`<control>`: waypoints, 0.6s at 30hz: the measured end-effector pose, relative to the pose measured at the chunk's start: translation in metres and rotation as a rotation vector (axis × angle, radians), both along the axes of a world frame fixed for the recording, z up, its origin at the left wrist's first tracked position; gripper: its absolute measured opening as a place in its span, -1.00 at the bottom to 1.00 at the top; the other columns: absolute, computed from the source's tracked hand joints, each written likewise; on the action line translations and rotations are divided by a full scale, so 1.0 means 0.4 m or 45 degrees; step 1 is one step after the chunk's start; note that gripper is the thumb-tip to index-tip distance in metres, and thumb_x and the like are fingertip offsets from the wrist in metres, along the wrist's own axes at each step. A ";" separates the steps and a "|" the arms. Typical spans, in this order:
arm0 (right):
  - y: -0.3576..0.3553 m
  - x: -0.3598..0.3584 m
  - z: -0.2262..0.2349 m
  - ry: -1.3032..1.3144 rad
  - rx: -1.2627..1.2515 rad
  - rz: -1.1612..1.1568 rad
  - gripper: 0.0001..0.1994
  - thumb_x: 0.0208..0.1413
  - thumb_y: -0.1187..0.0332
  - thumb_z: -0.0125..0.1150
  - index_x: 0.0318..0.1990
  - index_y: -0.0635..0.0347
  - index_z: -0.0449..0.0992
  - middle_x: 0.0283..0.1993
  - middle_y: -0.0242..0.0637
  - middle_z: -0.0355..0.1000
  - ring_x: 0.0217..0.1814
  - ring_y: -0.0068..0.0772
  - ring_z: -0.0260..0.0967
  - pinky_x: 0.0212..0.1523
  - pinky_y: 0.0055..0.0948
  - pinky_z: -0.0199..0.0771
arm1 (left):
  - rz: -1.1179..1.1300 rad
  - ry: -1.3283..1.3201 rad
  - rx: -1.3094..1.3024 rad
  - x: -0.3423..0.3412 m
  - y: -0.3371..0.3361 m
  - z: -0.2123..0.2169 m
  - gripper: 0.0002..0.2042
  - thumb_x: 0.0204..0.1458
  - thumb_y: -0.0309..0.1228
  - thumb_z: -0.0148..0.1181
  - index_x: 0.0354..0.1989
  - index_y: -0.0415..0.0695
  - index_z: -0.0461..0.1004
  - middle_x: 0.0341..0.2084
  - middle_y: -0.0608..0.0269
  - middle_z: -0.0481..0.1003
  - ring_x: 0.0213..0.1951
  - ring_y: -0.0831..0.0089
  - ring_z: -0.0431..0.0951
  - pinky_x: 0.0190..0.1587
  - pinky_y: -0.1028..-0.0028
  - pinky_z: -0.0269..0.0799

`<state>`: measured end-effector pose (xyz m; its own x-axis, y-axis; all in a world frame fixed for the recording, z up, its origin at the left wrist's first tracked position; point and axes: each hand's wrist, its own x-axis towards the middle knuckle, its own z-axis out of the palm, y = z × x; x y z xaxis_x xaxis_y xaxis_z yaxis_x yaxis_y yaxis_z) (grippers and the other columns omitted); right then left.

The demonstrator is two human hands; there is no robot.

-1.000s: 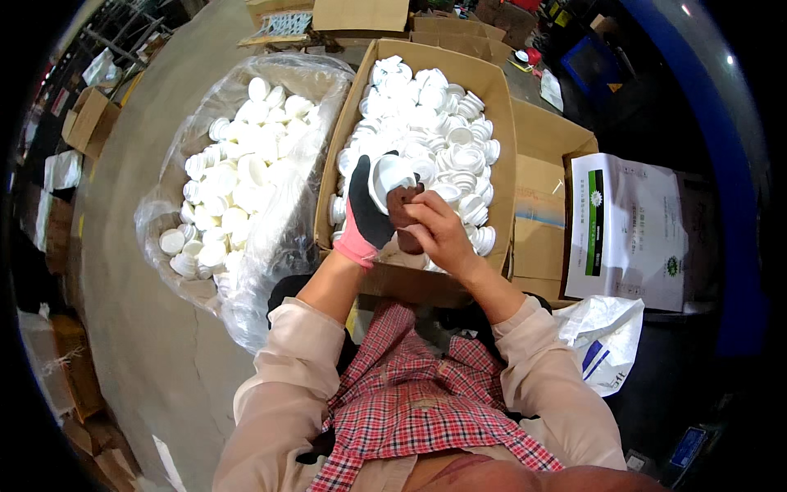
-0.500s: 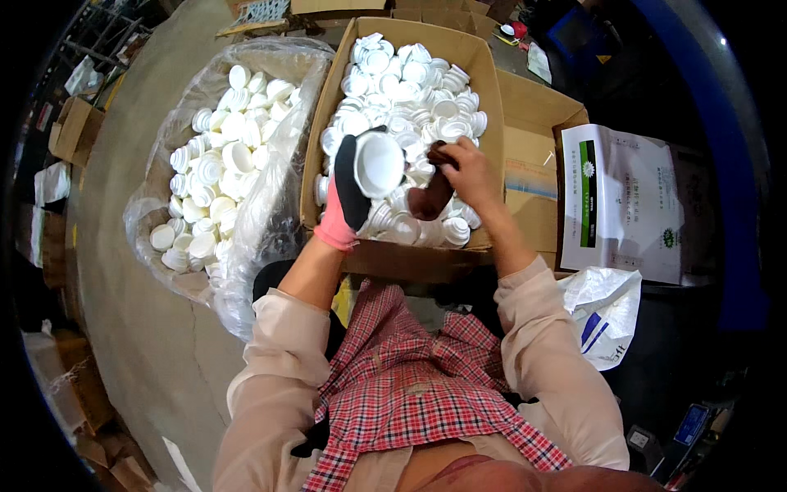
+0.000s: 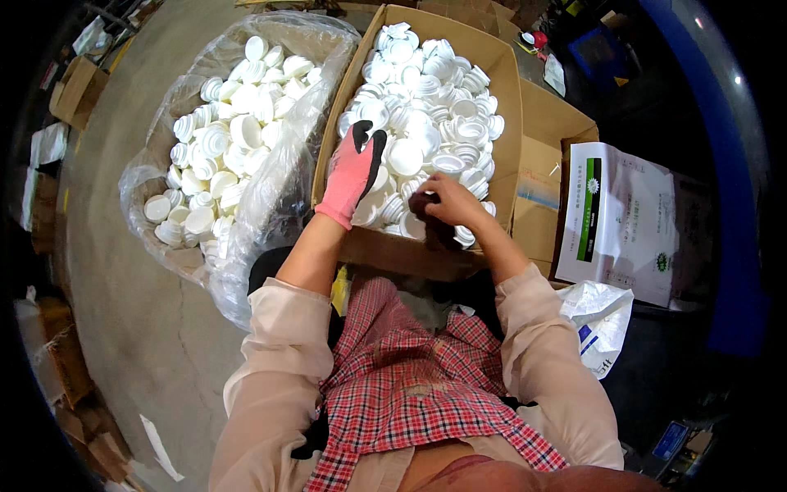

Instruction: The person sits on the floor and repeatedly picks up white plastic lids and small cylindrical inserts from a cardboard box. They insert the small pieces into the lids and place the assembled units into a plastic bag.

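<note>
My left hand (image 3: 352,176), in a pink glove with black palm and fingers, is over the left side of a cardboard box (image 3: 326,168) full of white plastic lids (image 3: 406,156). Its thumb and fingers are apart, with no lid showing between them; a lid (image 3: 373,112) lies just beyond the fingertips. Bare and bent at the fingers, my right hand (image 3: 453,201) grips a dark brown cloth (image 3: 430,220) that hangs over the near edge of the box. The fingertips are pinched on the cloth's upper part.
Left of the box stands a container lined with clear plastic (image 3: 147,184), holding more white lids (image 3: 217,139). To the right are an open cardboard box (image 3: 537,156), a white printed sheet (image 3: 615,217) and a crumpled white bag (image 3: 602,316).
The white lid that my left hand held is out of its grasp, and that hand has reached out over the pile. My right hand, still with the cloth, has lowered slightly toward me.
</note>
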<state>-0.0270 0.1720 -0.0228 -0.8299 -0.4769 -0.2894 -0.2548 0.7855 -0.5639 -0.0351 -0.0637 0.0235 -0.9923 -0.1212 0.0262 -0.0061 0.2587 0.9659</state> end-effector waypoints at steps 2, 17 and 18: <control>-0.056 -0.030 -0.017 0.159 -0.156 -0.007 -0.63 -0.11 0.32 0.20 -0.05 0.03 0.55 0.18 0.02 0.28 0.07 0.10 0.37 0.05 -0.18 0.43 | 0.043 0.037 0.087 -0.004 -0.001 -0.006 -0.56 0.15 -0.17 0.10 0.03 -0.30 0.40 -0.10 -0.09 0.51 -0.04 0.07 0.50 0.02 0.31 0.35; -0.161 0.007 0.093 0.393 -0.270 0.135 -0.66 -0.07 0.43 0.10 -0.06 0.23 0.42 0.10 -0.15 0.35 -0.03 0.06 0.41 -0.05 -0.10 0.43 | 0.038 0.012 0.489 -0.026 -0.057 -0.048 -0.53 0.21 -0.14 0.06 0.09 -0.30 0.37 0.00 0.02 0.45 0.02 0.30 0.44 0.07 0.41 0.30; -0.164 0.031 0.145 0.420 -0.327 0.164 -0.65 -0.08 0.44 0.11 -0.06 0.22 0.42 0.10 -0.16 0.34 -0.04 0.06 0.41 -0.06 -0.11 0.44 | -0.048 -0.011 0.740 -0.036 -0.053 -0.085 -0.48 0.22 -0.11 0.04 0.20 -0.27 0.28 0.12 0.06 0.36 0.10 0.31 0.37 0.10 0.36 0.28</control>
<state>-0.0147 0.1066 0.0354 -0.7869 -0.6047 0.1231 -0.5410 0.5801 -0.6089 -0.0495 -0.0849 -0.0107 -0.9960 -0.0780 -0.0426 -0.0160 -0.3139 0.9493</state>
